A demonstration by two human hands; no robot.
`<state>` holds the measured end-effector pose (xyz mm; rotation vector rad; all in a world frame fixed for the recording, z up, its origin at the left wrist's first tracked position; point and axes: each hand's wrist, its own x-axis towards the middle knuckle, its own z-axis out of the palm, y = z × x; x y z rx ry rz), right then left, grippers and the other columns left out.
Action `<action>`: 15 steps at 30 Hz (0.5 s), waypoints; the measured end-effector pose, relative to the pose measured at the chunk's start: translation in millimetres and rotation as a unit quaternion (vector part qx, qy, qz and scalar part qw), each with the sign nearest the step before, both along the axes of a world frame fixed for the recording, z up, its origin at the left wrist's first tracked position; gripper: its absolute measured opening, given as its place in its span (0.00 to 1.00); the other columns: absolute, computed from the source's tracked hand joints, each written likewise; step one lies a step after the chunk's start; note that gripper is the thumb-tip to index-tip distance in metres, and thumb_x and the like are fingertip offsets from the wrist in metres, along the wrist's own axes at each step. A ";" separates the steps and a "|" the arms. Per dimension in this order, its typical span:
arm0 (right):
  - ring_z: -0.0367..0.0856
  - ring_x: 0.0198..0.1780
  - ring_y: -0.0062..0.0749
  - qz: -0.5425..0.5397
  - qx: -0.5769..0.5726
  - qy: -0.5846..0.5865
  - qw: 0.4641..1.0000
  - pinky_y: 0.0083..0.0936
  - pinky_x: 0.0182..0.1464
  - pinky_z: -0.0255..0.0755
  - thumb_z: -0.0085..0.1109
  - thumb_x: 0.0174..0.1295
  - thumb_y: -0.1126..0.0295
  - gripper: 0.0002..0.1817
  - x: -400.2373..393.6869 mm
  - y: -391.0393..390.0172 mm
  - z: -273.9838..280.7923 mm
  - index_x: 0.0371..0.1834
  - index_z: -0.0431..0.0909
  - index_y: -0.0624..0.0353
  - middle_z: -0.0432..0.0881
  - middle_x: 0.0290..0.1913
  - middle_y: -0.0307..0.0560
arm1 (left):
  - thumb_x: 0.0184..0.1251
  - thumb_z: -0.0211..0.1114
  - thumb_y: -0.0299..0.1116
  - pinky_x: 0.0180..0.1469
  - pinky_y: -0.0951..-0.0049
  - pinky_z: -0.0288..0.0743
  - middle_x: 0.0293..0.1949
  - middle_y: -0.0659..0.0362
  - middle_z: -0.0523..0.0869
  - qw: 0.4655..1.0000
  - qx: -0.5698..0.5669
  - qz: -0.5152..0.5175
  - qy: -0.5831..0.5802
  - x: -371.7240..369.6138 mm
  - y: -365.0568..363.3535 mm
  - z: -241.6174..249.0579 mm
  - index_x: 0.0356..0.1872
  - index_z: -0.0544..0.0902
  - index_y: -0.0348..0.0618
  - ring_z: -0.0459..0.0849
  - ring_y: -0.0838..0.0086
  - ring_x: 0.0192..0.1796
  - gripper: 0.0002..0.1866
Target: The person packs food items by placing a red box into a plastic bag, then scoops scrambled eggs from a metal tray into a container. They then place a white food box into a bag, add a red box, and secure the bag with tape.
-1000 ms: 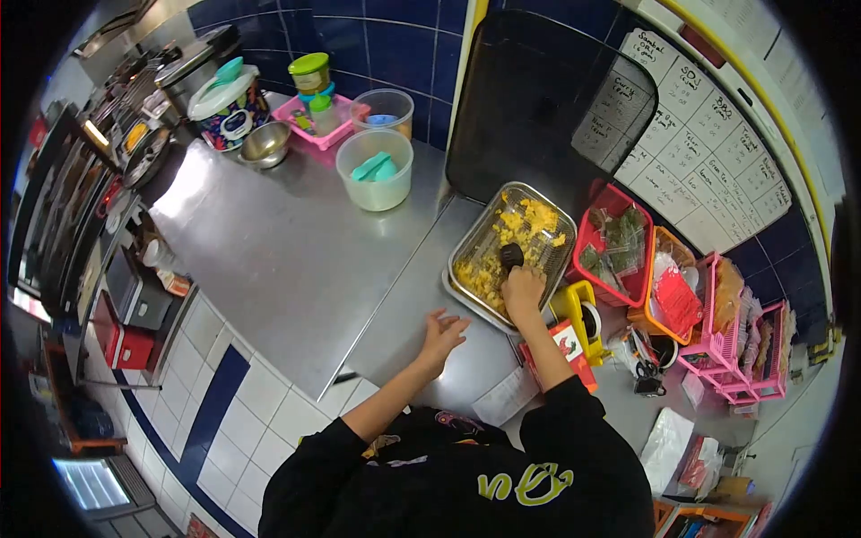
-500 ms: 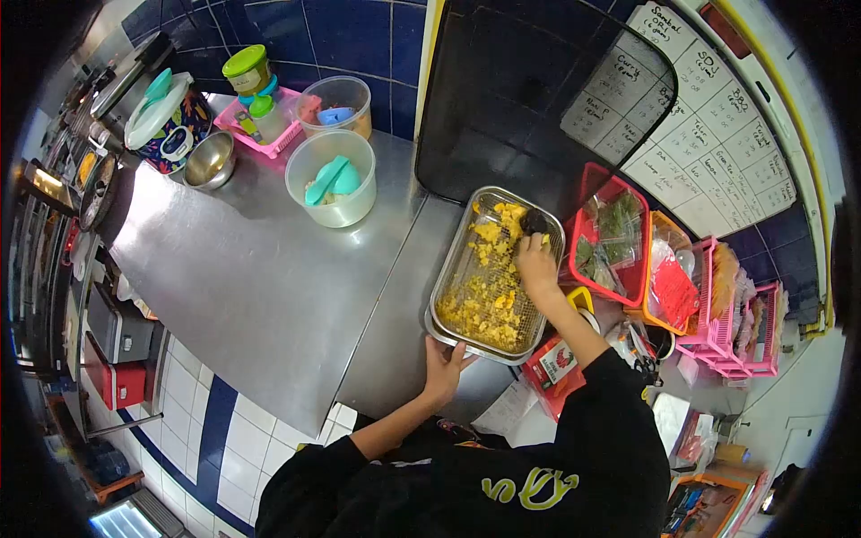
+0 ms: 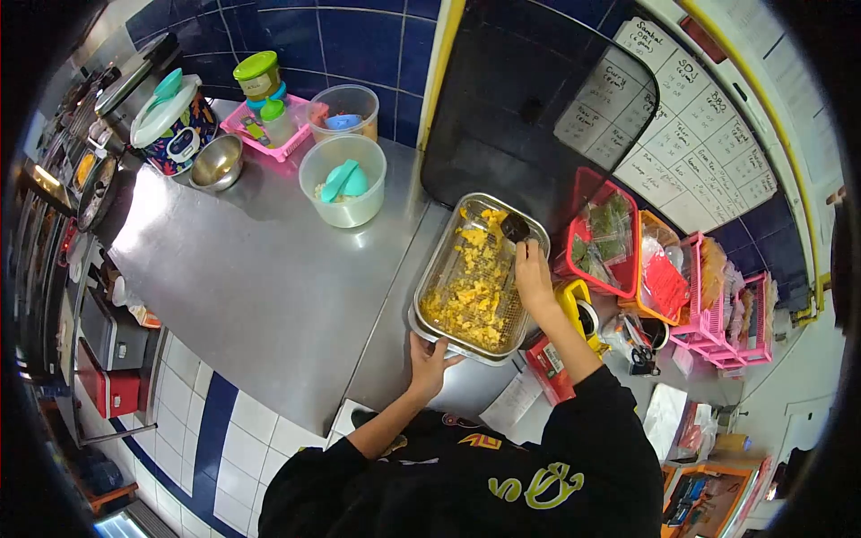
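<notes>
A metal tray (image 3: 429, 285) with a perforated bottom holds crumbled yellow food (image 3: 475, 291) and rests at a slant on the steel counter. My left hand (image 3: 429, 366) grips the tray's near left rim, thumb on top. Over the tray's right side, my right hand (image 3: 533, 273) is closed on a dark utensil (image 3: 514, 228), whose head lies among the food near the far right corner. The utensil's exact shape is too dark to make out.
Left on the steel counter (image 3: 260, 269) stand a clear tub (image 3: 343, 184) with a teal scoop, a metal bowl (image 3: 216, 163) and a patterned pot (image 3: 175, 134). Right of the tray are a red basket (image 3: 603, 235), a yellow tape dispenser (image 3: 574, 309) and pink baskets (image 3: 713, 314). A dark panel (image 3: 529, 99) stands behind.
The view has shifted slightly. My right hand and the dark utensil have moved a little nearer relative to the tray. My left hand keeps its hold on the rim.
</notes>
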<state>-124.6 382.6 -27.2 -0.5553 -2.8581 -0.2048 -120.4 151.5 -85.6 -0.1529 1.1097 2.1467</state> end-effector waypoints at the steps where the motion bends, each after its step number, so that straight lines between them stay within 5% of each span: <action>1: 0.73 0.46 0.47 -0.012 -0.026 -0.013 1.000 0.34 0.45 0.72 0.49 0.50 0.80 0.13 -7.9 -5.4 0.1 0.41 0.66 0.64 0.68 0.45 0.56 | 0.62 0.52 0.20 0.38 0.64 0.84 0.51 0.52 0.68 1.000 -0.018 0.013 0.012 -1.7 -10.0 -2.4 0.53 0.57 0.43 0.75 0.64 0.50 0.21; 8: 0.72 0.46 0.50 0.053 -0.078 0.015 0.995 0.36 0.48 0.70 0.51 0.49 0.80 0.15 -18.7 -80.4 -13.6 0.42 0.67 0.65 0.68 0.46 0.57 | 0.59 0.53 0.21 0.22 0.72 0.83 0.46 0.50 0.73 0.992 -0.085 0.093 0.029 -14.0 -107.7 -13.9 0.55 0.60 0.41 0.81 0.66 0.38 0.22; 9: 0.71 0.48 0.52 0.040 -0.148 0.016 0.988 0.36 0.50 0.68 0.50 0.50 0.82 0.16 -18.3 -100.8 -0.1 0.45 0.66 0.66 0.67 0.46 0.58 | 0.59 0.53 0.21 0.22 0.72 0.83 0.45 0.50 0.74 0.990 -0.095 0.101 0.039 -16.8 -123.1 -12.6 0.55 0.60 0.41 0.81 0.66 0.39 0.22; 15: 0.69 0.49 0.51 0.099 -0.161 0.047 0.981 0.38 0.49 0.67 0.50 0.48 0.84 0.18 -23.1 -175.4 -11.5 0.45 0.66 0.67 0.67 0.45 0.57 | 0.59 0.51 0.21 0.22 0.73 0.83 0.44 0.50 0.75 0.981 -0.110 0.149 0.054 -14.5 -212.1 -16.5 0.55 0.61 0.41 0.82 0.64 0.37 0.22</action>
